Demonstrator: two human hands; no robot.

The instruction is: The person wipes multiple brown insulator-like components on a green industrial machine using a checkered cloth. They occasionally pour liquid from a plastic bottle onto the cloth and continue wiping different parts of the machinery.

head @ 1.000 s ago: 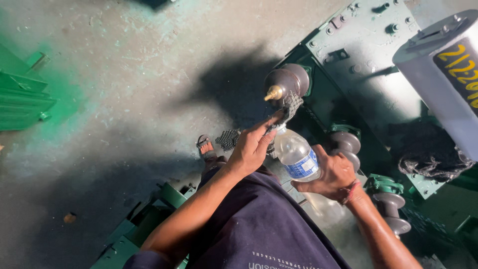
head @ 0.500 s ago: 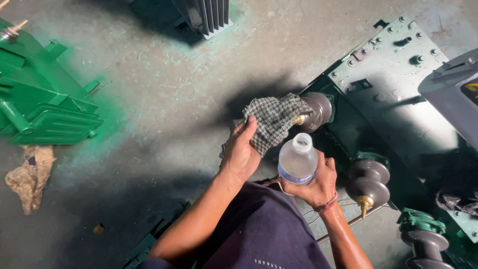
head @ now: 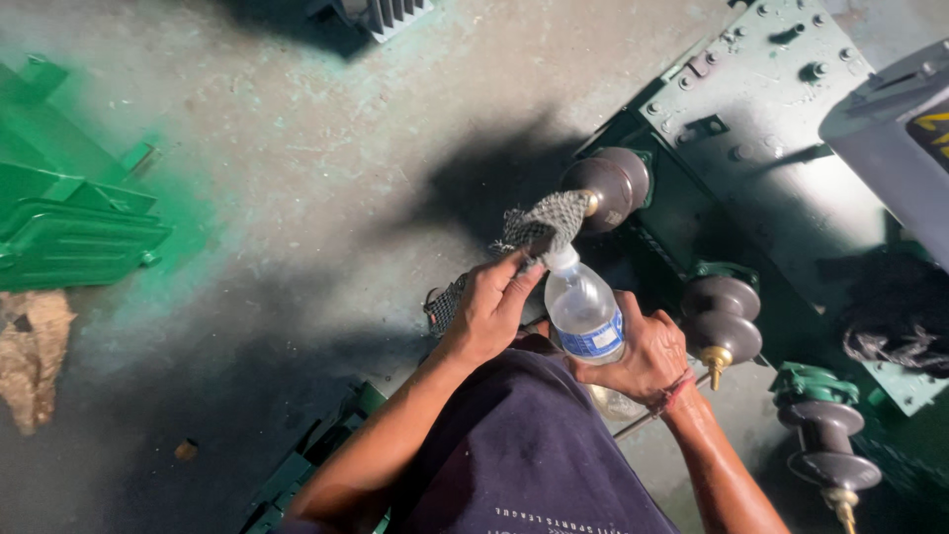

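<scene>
the left hand (head: pixel 489 311) pressed a checked cloth (head: pixel 542 223) on the bottle's top. the right hand (head: pixel 643 351) gripped the clear bottle (head: pixel 583 311).

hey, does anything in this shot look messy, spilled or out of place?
Yes. Bright green paint overspray stains the concrete floor around the green metal parts, and a crumpled brown scrap lies at the left edge. The bottle and cloth show no spill.
</scene>
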